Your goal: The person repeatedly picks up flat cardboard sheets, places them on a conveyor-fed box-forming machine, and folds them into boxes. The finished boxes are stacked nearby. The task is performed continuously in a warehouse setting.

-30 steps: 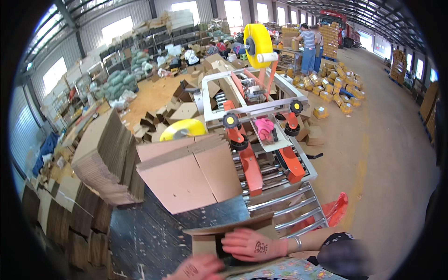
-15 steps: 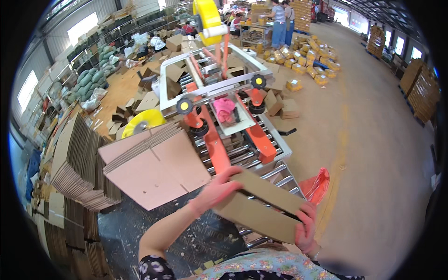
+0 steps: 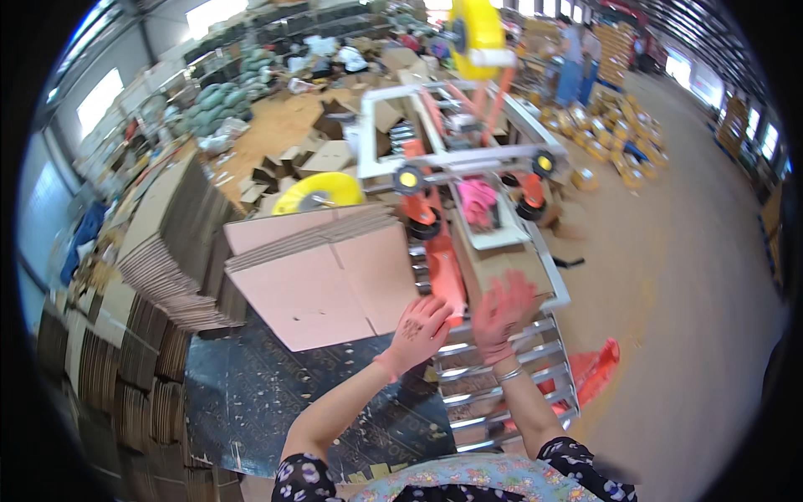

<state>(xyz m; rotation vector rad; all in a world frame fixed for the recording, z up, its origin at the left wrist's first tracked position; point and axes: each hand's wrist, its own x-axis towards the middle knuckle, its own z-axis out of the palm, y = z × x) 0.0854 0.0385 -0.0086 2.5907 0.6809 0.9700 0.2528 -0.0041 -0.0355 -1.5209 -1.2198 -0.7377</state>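
Head view: a brown cardboard box [image 3: 502, 272] is seen on the roller conveyor [image 3: 502, 376], just beyond both hands. It is judged light, stiff yet easily dented, best taken by its side edges. Left hand [image 3: 418, 330] and right hand [image 3: 502, 309] are raised, fingers spread, nothing gripped.

Left hand [image 3: 421, 328]: thin pink cloth glove, matt.
Right hand [image 3: 503, 308]: same pink glove.
Flat cartons [image 3: 322, 272]: brown corrugated cardboard, matt, smooth faces, ribbed edges.
Roller conveyor [image 3: 502, 381]: bare metal, shiny.
Tape roll [image 3: 475, 32]: glossy yellow plastic.
Floor mat [image 3: 251, 393]: dark, rough, dusty.
Sleeves [image 3: 577, 464]: floral cloth.
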